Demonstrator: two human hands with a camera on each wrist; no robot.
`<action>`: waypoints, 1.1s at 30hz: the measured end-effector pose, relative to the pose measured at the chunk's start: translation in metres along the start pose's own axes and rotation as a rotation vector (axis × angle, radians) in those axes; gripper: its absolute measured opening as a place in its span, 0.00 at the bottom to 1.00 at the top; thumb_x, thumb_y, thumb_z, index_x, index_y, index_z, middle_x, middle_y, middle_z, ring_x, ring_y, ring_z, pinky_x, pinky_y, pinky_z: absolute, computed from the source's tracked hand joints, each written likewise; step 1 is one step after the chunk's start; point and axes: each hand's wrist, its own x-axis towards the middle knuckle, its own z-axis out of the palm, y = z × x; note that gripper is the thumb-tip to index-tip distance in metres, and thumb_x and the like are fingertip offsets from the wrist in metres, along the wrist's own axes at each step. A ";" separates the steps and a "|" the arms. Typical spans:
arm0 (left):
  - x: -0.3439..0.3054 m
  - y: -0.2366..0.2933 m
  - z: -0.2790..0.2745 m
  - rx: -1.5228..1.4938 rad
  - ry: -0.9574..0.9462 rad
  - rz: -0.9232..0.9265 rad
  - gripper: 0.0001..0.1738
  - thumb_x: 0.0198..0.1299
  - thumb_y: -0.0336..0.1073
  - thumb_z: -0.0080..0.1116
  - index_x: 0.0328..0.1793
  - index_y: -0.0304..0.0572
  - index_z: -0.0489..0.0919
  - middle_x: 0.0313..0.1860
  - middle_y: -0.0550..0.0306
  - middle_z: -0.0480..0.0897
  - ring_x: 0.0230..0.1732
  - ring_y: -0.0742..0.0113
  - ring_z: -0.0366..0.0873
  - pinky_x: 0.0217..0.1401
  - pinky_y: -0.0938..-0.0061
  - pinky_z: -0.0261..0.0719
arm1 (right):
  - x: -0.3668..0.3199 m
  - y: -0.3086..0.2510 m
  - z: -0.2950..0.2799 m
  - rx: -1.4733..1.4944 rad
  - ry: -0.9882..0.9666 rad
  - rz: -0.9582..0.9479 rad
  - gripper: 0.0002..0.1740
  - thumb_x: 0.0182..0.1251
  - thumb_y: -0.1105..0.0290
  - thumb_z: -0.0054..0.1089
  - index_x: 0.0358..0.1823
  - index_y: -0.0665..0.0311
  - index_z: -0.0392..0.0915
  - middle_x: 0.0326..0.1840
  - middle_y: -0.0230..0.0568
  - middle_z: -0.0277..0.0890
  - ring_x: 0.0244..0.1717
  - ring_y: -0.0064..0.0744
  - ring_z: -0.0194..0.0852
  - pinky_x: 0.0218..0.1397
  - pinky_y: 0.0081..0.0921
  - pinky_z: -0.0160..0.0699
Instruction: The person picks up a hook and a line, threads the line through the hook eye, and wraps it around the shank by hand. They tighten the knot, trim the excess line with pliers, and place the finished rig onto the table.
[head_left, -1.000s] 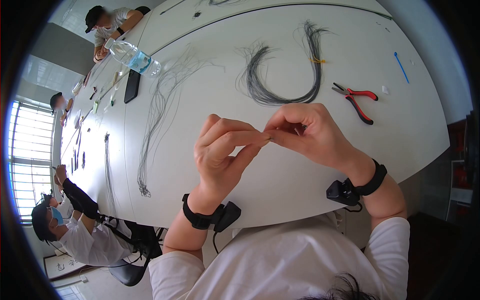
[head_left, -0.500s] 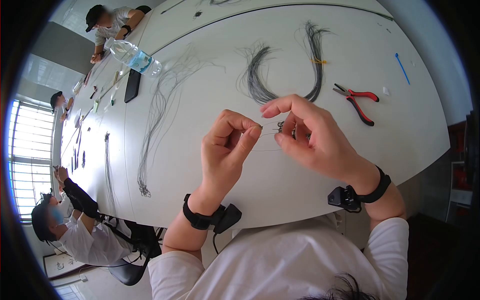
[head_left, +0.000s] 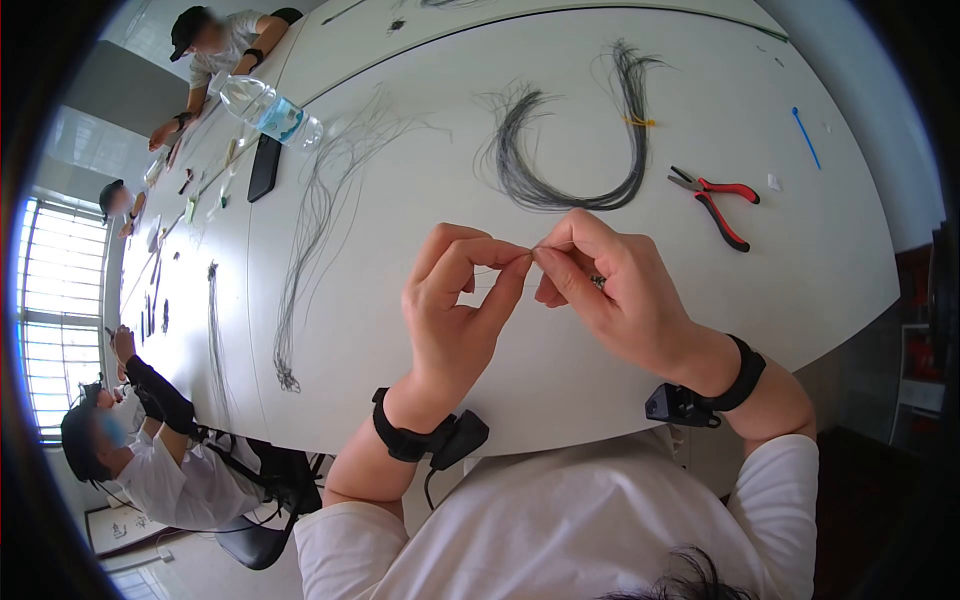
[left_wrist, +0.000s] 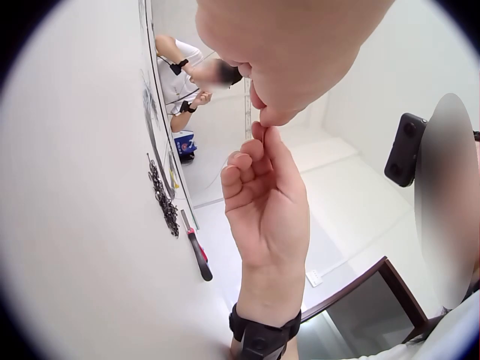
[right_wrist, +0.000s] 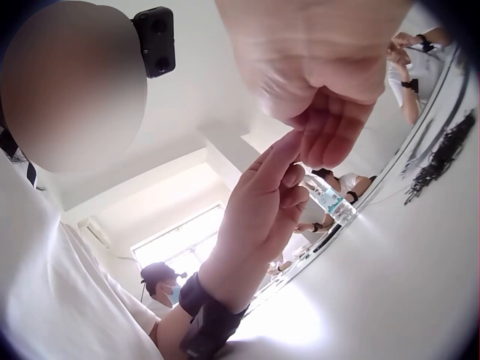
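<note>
Shared workroom, long white table [head_left: 570, 390], red-handled pliers [head_left: 704, 191], several people [head_left: 175, 475], barred window [head_left: 60, 310]

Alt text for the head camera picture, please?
A left hand and right hand meet at the fingertips, pinching a fine strand over a white table. Beyond are a curved bundle of dark strands, red-and-black pliers and a bottle.

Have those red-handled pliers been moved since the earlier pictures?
No. The pliers lie in the same place and at the same angle beside the curved dark bundle.

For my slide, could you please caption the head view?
Left hand and right hand pinch a fine strand over a table, near red-handled pliers.
</note>
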 end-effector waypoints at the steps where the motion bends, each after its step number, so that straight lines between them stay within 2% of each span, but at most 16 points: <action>1: 0.000 0.000 0.000 0.038 0.014 0.013 0.06 0.56 0.22 0.68 0.36 0.42 0.83 0.35 0.66 0.78 0.30 0.80 0.68 0.27 0.82 0.61 | 0.000 0.000 -0.001 -0.001 -0.001 -0.001 0.06 0.75 0.74 0.55 0.37 0.67 0.72 0.23 0.39 0.80 0.26 0.27 0.84 0.29 0.21 0.77; 2: 0.001 0.000 0.000 0.077 0.028 0.026 0.07 0.54 0.23 0.70 0.36 0.44 0.84 0.34 0.65 0.80 0.30 0.77 0.74 0.27 0.80 0.64 | 0.000 0.000 -0.001 -0.026 -0.006 -0.010 0.06 0.75 0.74 0.55 0.37 0.67 0.72 0.23 0.40 0.79 0.25 0.27 0.83 0.28 0.22 0.76; 6: 0.001 -0.001 -0.002 0.102 0.021 0.062 0.06 0.55 0.23 0.70 0.36 0.44 0.85 0.33 0.65 0.80 0.29 0.78 0.72 0.26 0.79 0.63 | 0.002 0.005 -0.001 -0.007 0.002 -0.064 0.05 0.74 0.76 0.54 0.37 0.67 0.71 0.23 0.39 0.78 0.24 0.26 0.81 0.27 0.23 0.75; 8: 0.002 -0.001 -0.004 0.009 -0.037 -0.008 0.05 0.57 0.23 0.69 0.37 0.41 0.85 0.34 0.68 0.78 0.25 0.85 0.60 0.26 0.85 0.55 | 0.001 0.004 -0.002 0.009 -0.002 -0.058 0.05 0.74 0.76 0.54 0.37 0.67 0.71 0.23 0.38 0.78 0.24 0.25 0.80 0.27 0.22 0.75; 12: 0.006 0.006 -0.009 -0.036 -0.056 -0.101 0.07 0.56 0.23 0.69 0.40 0.40 0.86 0.34 0.68 0.78 0.25 0.86 0.59 0.26 0.85 0.54 | 0.002 0.004 -0.002 0.079 0.019 -0.041 0.05 0.74 0.76 0.53 0.36 0.67 0.71 0.22 0.36 0.77 0.24 0.23 0.80 0.27 0.21 0.75; 14: 0.008 0.009 -0.012 -0.003 -0.051 -0.141 0.08 0.56 0.23 0.69 0.41 0.42 0.87 0.33 0.65 0.79 0.27 0.82 0.69 0.25 0.83 0.61 | 0.003 0.003 -0.003 0.068 0.010 -0.026 0.05 0.74 0.76 0.53 0.36 0.67 0.71 0.22 0.36 0.77 0.24 0.23 0.80 0.27 0.20 0.76; 15: 0.009 0.010 -0.012 -0.002 -0.050 -0.142 0.08 0.56 0.23 0.69 0.41 0.42 0.87 0.33 0.65 0.79 0.27 0.82 0.69 0.25 0.83 0.61 | 0.003 0.003 -0.004 0.058 0.000 -0.011 0.05 0.74 0.76 0.53 0.36 0.67 0.71 0.22 0.36 0.76 0.24 0.23 0.80 0.28 0.20 0.76; 17: 0.011 0.009 -0.011 -0.043 -0.051 -0.032 0.12 0.53 0.22 0.71 0.44 0.43 0.87 0.33 0.64 0.79 0.26 0.82 0.70 0.25 0.83 0.64 | 0.003 0.004 -0.004 0.057 -0.011 -0.005 0.05 0.74 0.76 0.53 0.36 0.67 0.71 0.22 0.36 0.76 0.24 0.23 0.80 0.27 0.20 0.76; 18: 0.011 0.005 -0.011 -0.043 -0.049 -0.034 0.12 0.53 0.22 0.71 0.44 0.43 0.87 0.33 0.64 0.79 0.26 0.82 0.70 0.25 0.83 0.64 | 0.003 0.004 -0.004 0.055 -0.020 0.000 0.05 0.74 0.76 0.53 0.36 0.67 0.71 0.22 0.36 0.77 0.24 0.23 0.80 0.27 0.20 0.75; 20: 0.010 -0.003 -0.010 0.010 -0.047 0.103 0.15 0.51 0.21 0.72 0.45 0.43 0.87 0.29 0.65 0.77 0.25 0.81 0.71 0.26 0.83 0.67 | 0.003 0.004 -0.004 0.041 -0.029 -0.004 0.05 0.74 0.76 0.54 0.36 0.67 0.71 0.22 0.36 0.77 0.24 0.24 0.80 0.27 0.20 0.75; 24: 0.008 0.000 -0.015 0.094 -0.101 0.100 0.12 0.51 0.22 0.72 0.42 0.43 0.87 0.25 0.65 0.77 0.24 0.80 0.71 0.27 0.83 0.67 | 0.002 0.006 -0.006 -0.041 -0.076 -0.016 0.04 0.73 0.76 0.55 0.36 0.66 0.72 0.23 0.37 0.78 0.23 0.26 0.80 0.26 0.22 0.74; 26: 0.009 0.005 -0.016 0.002 -0.153 -0.135 0.08 0.54 0.24 0.71 0.40 0.40 0.85 0.21 0.68 0.74 0.22 0.82 0.66 0.26 0.84 0.63 | 0.001 0.005 -0.006 -0.049 -0.081 -0.039 0.04 0.72 0.76 0.55 0.36 0.66 0.72 0.23 0.37 0.78 0.22 0.27 0.80 0.25 0.22 0.73; 27: 0.008 0.002 -0.016 0.002 -0.152 -0.135 0.08 0.54 0.24 0.71 0.40 0.40 0.85 0.21 0.68 0.74 0.22 0.82 0.66 0.26 0.84 0.63 | 0.001 0.004 -0.006 -0.058 -0.084 -0.061 0.04 0.72 0.76 0.55 0.36 0.66 0.72 0.23 0.37 0.79 0.22 0.27 0.80 0.25 0.23 0.73; 29: 0.006 -0.004 -0.016 -0.317 -0.181 -0.408 0.05 0.58 0.25 0.69 0.39 0.39 0.83 0.20 0.69 0.72 0.21 0.84 0.61 0.24 0.84 0.57 | 0.000 0.003 -0.006 -0.055 -0.092 -0.056 0.04 0.72 0.76 0.55 0.36 0.66 0.72 0.23 0.37 0.79 0.22 0.27 0.80 0.25 0.23 0.74; 33: 0.008 0.001 -0.016 -0.320 -0.166 -0.427 0.04 0.60 0.26 0.67 0.40 0.37 0.83 0.19 0.71 0.68 0.22 0.86 0.58 0.23 0.84 0.53 | 0.001 0.002 -0.006 -0.021 -0.083 -0.038 0.04 0.72 0.76 0.55 0.36 0.66 0.72 0.23 0.38 0.79 0.23 0.26 0.81 0.26 0.22 0.74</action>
